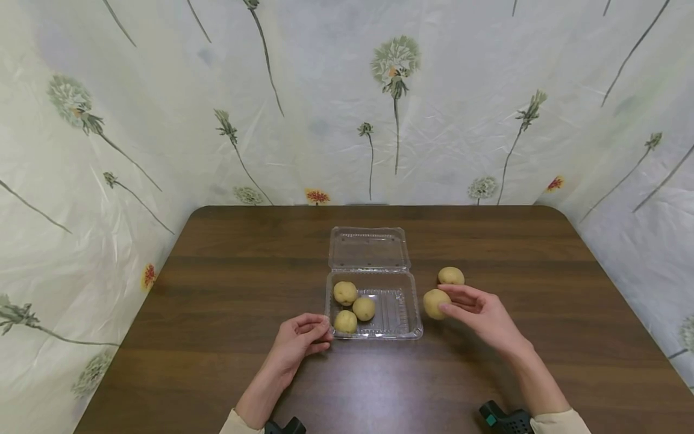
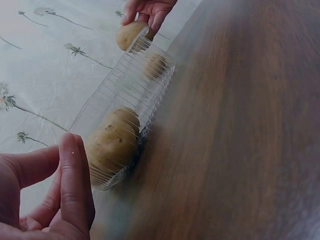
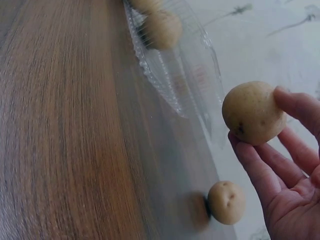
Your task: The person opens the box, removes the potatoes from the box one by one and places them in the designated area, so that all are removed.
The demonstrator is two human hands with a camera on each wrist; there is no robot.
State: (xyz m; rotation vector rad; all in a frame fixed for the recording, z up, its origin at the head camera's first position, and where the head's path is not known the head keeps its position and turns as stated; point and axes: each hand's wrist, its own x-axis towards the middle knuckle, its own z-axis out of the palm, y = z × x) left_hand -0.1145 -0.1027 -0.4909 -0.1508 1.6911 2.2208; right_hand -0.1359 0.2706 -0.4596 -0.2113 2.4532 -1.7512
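A clear plastic clamshell container [image 1: 391, 313] lies open on the table, with its lid [image 1: 368, 248] folded back to the far side. Inside, toward its left, sit three potatoes [image 1: 364, 308]. My left hand [image 1: 301, 340] pinches the rim at the container's front left corner between thumb and fingers. To the right of the container, my right hand [image 1: 482, 313] holds another potato [image 3: 254, 112] between thumb and fingertips, raised above the table. A dark spot marks that potato's skin. Just behind it, one more potato [image 1: 451, 275] rests on the wood.
The brown wooden table [image 1: 244, 259] has rounded far corners. A pale plastic sheet [image 1: 325, 90] with a dandelion print hangs behind it and along both sides. Dark wrist devices [image 1: 506, 419] are strapped near both sleeves.
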